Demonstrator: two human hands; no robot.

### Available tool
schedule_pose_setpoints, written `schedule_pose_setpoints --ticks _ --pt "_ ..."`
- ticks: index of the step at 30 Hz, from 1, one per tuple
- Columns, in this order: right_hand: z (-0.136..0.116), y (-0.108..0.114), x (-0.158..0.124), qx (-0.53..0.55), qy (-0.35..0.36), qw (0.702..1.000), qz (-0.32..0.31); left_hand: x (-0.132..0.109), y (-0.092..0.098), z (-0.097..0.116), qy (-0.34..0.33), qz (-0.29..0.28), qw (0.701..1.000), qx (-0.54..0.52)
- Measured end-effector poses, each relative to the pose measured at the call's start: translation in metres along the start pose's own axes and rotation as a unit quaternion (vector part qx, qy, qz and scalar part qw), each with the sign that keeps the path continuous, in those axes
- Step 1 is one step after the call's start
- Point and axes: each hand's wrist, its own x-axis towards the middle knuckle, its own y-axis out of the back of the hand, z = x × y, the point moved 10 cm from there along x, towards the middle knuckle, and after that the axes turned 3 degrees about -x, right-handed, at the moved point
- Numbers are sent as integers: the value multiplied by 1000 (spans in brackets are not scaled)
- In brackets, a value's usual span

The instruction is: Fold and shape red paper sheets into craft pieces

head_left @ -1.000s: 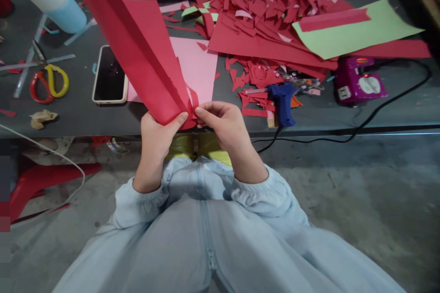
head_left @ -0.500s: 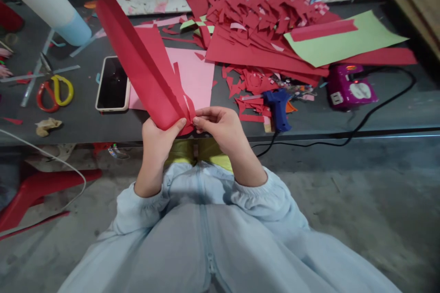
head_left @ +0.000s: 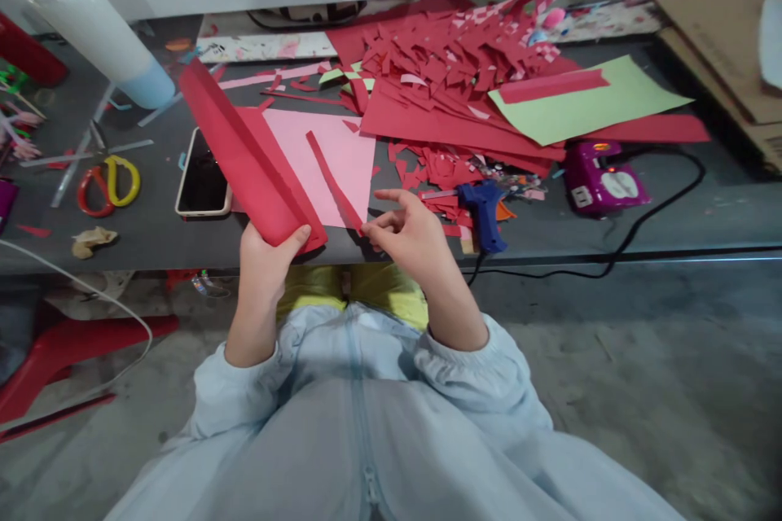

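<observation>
My left hand (head_left: 269, 258) is closed on the near end of a folded sheet of red paper (head_left: 248, 159), thumb on top. The sheet slants up and away to the left. In my right hand (head_left: 408, 229) a thin red paper strip (head_left: 333, 179) is pinched by its near end, apart from the folded sheet. Beneath the strip lies a pink sheet of paper (head_left: 354, 151) on the dark table. A phone (head_left: 201, 179) rests left of the folded sheet, partly covered by it.
Scissors (head_left: 110, 187) lie to the left, near a white and blue bottle (head_left: 113, 37). A blue glue gun (head_left: 484, 216) is right of my hand, its cable hanging over the edge. Beyond are red paper scraps (head_left: 421, 53), a green sheet (head_left: 586, 110) and a purple box (head_left: 602, 183).
The narrow strip has come away from the folded red paper. My right hand has moved to the right with it, while my left hand keeps hold of the sheet. The view has tilted up.
</observation>
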Motion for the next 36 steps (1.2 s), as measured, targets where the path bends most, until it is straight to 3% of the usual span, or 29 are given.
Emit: schedule_pose_setpoints --ticks 8,15,18,23,28,33,36 --pt "-12 24 -7 -149 29 988 24 4 1 -6 18 -7 998 -53" --pt "-24 12 -8 -99 96 990 13 2 -7 -12 38 -27 998 -50" --pt "-25 0 -7 -118 100 988 -17 -2 -13 -14 44 -47 997 -42" --pt "-30 -2 -5 -68 112 991 -14 -11 -26 -14 57 -70 995 -42" --pt "-48 -13 -10 -7 158 987 -31 -21 -40 -6 41 -97 994 -36" --pt "-56 -17 -12 32 159 986 -21 -29 -47 3 18 -102 995 -1" --pt "-61 -14 -11 38 166 985 -11 -34 -55 10 6 -126 991 -37"
